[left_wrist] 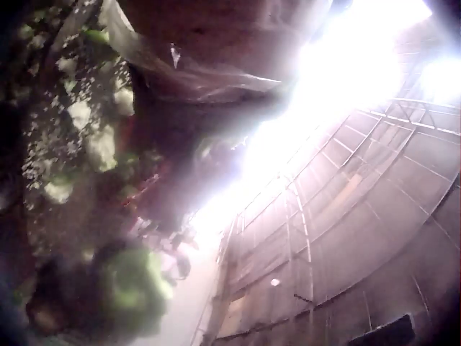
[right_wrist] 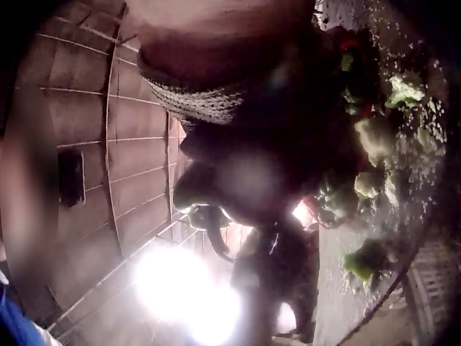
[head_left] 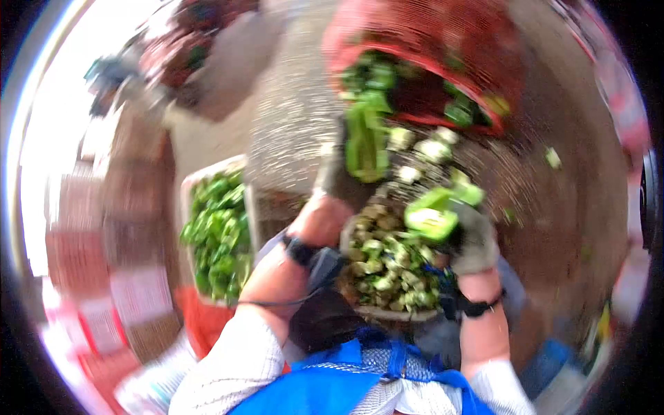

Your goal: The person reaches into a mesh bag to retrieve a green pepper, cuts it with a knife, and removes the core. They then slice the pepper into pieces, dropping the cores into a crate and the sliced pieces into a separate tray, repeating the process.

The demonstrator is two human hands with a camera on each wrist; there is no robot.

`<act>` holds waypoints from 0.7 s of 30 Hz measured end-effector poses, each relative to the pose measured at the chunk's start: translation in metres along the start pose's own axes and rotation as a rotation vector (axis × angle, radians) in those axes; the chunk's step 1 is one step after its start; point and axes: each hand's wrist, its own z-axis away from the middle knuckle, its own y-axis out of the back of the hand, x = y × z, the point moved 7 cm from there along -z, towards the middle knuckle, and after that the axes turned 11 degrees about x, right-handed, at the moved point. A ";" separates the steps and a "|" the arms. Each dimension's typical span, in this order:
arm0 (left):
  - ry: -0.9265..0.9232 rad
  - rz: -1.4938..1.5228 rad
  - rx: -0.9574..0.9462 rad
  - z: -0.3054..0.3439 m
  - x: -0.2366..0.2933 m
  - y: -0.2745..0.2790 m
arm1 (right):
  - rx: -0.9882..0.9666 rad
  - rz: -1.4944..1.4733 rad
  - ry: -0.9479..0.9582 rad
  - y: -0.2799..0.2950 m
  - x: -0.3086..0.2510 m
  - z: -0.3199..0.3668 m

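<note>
In the head view my gloved left hand (head_left: 340,169) holds a long green pepper piece (head_left: 366,142), its cut side showing. To the right, my gloved right hand (head_left: 476,238) grips another opened green pepper (head_left: 432,214) with a pale inside. White pepper cores (head_left: 434,150) lie on the surface between and beyond the hands. In the left wrist view a blurred green pepper (left_wrist: 133,292) is beside the dark glove (left_wrist: 61,299). The right wrist view shows the dark gloved hand (right_wrist: 252,169); its fingertips are hard to make out.
A tub of cores and scraps (head_left: 391,315) stands between the knees. Left of it is a white crate (head_left: 250,207) of green pepper pieces. A red mesh sack (head_left: 429,31) lies open beyond the hands, with peppers inside. Stacked boxes (head_left: 76,207) stand at the far left.
</note>
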 end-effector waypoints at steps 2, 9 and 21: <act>-0.133 0.122 0.013 0.003 0.040 0.018 | 0.026 -0.093 -0.056 0.014 0.000 0.003; -0.640 -0.339 0.125 0.140 0.190 0.094 | 0.159 0.073 -0.127 0.057 0.027 -0.019; -0.489 -1.232 1.030 0.287 0.426 0.454 | 0.141 0.232 -0.192 -0.013 0.050 -0.046</act>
